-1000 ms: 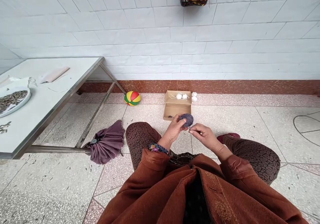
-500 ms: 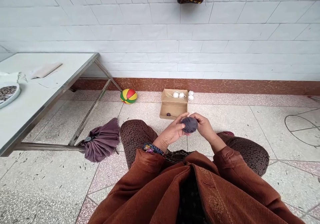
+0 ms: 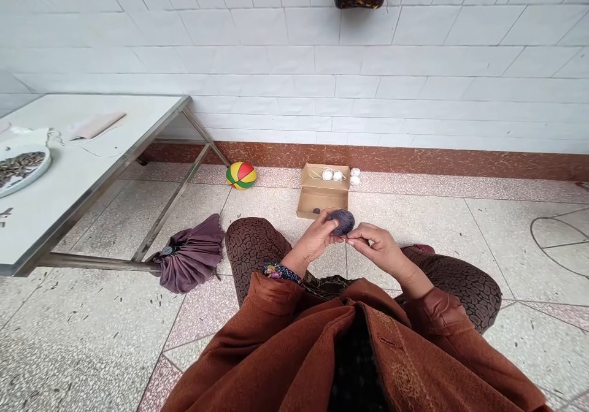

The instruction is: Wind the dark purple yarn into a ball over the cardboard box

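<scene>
Yarn ball (image 3: 343, 222), box (image 3: 329, 200) edge beyond, wide floor (image 3: 442, 228)

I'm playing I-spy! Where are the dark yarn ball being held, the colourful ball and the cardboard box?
Dark yarn ball (image 3: 344, 221), head view: its wound strands.
Colourful ball (image 3: 241, 175), head view: its patterned side.
Cardboard box (image 3: 329, 200), head view: its bare inside bottom.
</scene>
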`<state>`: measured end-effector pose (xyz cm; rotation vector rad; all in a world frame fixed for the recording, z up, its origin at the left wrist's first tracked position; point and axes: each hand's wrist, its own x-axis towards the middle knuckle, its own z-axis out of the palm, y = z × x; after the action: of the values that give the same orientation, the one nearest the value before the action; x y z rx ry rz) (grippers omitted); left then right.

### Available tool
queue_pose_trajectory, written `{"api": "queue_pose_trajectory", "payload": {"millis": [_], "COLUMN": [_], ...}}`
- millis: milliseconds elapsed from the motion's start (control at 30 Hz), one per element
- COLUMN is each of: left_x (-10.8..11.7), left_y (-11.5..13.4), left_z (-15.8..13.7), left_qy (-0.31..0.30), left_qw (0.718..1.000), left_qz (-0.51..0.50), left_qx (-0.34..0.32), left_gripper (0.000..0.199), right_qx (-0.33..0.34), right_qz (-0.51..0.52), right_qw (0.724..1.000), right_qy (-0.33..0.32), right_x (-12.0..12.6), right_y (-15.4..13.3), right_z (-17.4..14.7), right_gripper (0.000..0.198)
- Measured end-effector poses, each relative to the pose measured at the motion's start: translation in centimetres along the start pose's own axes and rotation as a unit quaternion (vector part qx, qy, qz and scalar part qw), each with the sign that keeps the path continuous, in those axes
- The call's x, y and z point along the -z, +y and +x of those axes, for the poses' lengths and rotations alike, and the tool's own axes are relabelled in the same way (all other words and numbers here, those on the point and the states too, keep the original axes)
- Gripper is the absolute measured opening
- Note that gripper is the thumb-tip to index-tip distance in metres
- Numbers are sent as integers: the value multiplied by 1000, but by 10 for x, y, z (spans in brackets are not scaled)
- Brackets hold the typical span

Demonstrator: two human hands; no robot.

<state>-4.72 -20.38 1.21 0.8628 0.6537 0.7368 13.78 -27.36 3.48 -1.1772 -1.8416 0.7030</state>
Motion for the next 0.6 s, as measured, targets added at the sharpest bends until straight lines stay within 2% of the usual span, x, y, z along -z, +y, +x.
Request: {"api": "queue_pose_trajectory", "payload": {"millis": [100,200,267,333,400,467,600], "left_x": [0,2,2,1,1,3,8], "left_y": [3,7,10,13,15,16,13], "left_z": [-5,-10,-14,-17,-18,-16,-8], "left_qy": [-3,-73,-137,-169,-161,-128,-38], "left_qw": [995,984,980,981,986,992,996], "left_qz": [96,164,148,96,39,-11,-76], "left_qx": [-2,10,6,1,1,-5,-38], "left_gripper": [59,74,81,82,78,71,60], "right_qx": [10,-3,-25,-51,-74,-80,-44], "right_qz": [-20,-28,-19,-4,-1,-13,-40], "right_qw": [1000,999,999,998,996,996,998], "right_qy": [-4,22,40,47,46,42,6], "right_x": [11,16,13,6,-4,-14,-26], "right_y": [-5,1,11,23,33,38,28], "right_z": [14,28,33,32,25,15,-3], "right_gripper": [23,22,23,25,27,26,26]}}
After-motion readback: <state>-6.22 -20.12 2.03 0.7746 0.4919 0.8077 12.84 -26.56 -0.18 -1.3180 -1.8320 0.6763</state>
